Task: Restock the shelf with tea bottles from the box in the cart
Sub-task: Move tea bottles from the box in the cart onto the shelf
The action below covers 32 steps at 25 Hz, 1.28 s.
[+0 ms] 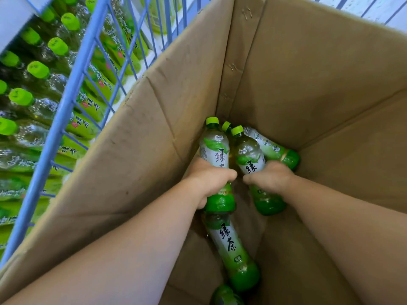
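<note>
Two green-capped plastic tea bottles gripped, left hand (209,177) and right hand (271,176) fingers closed round one each | step: picking from brown cardboard box (154,128) | next: lift clear, carry to shelf.

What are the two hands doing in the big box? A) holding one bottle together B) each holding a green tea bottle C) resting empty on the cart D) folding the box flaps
B: inside the cardboard box, the left hand wraps around one tea bottle and the right hand wraps around another tea bottle.

Green-capped tea bottles (233,245) inside box (154,128).
</note>
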Each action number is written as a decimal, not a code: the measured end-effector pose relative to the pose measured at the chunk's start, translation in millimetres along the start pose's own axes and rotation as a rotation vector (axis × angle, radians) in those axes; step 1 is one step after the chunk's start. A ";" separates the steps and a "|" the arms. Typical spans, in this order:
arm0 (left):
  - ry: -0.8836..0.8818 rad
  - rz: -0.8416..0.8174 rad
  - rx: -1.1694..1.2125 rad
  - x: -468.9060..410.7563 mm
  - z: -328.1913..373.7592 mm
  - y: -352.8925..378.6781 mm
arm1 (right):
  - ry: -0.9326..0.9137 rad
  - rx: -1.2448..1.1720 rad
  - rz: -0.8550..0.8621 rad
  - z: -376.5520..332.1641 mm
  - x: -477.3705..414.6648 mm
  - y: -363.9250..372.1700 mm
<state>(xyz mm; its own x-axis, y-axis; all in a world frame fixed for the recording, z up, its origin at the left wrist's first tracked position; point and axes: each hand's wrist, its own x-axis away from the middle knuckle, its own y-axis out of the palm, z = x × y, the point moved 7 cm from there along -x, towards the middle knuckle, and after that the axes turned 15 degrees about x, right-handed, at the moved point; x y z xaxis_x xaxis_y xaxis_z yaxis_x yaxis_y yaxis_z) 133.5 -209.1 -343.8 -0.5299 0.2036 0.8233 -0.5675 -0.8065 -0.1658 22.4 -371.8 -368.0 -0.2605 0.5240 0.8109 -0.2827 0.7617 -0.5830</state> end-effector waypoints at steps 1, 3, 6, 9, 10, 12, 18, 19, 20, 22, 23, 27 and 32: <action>0.005 0.007 0.038 6.3 0.1 -1.4 | 0.026 -0.100 -0.043 2.5 5.2 3.1; 0.014 0.007 0.104 16.7 -0.7 -6.2 | 0.051 -0.266 -0.073 4.8 17.0 4.0; -0.018 0.032 0.159 33.2 -4.5 -20.2 | 0.070 -0.477 -0.181 0.6 39.8 7.3; -0.033 0.030 0.161 47.4 -4.7 -33.1 | 0.079 -0.616 -0.247 -5.1 62.4 9.0; -0.020 0.020 0.157 53.0 -2.4 -36.8 | 0.078 -0.646 -0.245 -6.6 70.2 8.3; 0.012 0.007 0.142 65.0 3.4 -44.1 | 0.069 -0.697 -0.229 -10.1 87.3 5.9; 0.157 -0.017 0.092 123.6 24.4 -60.6 | 0.001 -0.782 -0.112 -8.6 148.9 -11.7; 0.181 -0.023 0.081 136.5 27.7 -64.1 | -0.016 -0.782 -0.110 -8.3 163.4 -16.7; 0.197 -0.028 0.071 150.4 29.8 -67.5 | -0.032 -0.776 -0.112 -7.2 178.8 -21.6; 0.222 -0.033 0.064 179.7 32.9 -75.5 | -0.067 -0.748 -0.111 -4.6 210.8 -31.8; 0.241 -0.048 0.067 194.5 35.4 -78.6 | -0.082 -0.738 -0.105 -2.5 226.6 -37.2; 0.323 -0.099 0.091 248.9 45.8 -91.2 | -0.172 -0.754 -0.077 2.5 281.1 -55.8; 0.418 -0.099 0.073 305.9 61.3 -122.5 | -0.257 -0.670 0.063 12.4 354.1 -79.2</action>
<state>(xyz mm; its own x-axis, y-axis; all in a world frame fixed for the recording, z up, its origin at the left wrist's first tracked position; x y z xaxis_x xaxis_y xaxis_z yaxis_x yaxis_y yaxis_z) 79.6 -82.0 -38.4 -0.6934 0.4767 0.5403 -0.5900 -0.8061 -0.0460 -58.9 -251.4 -35.4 -0.4900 0.5311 0.6912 0.3454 0.8463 -0.4055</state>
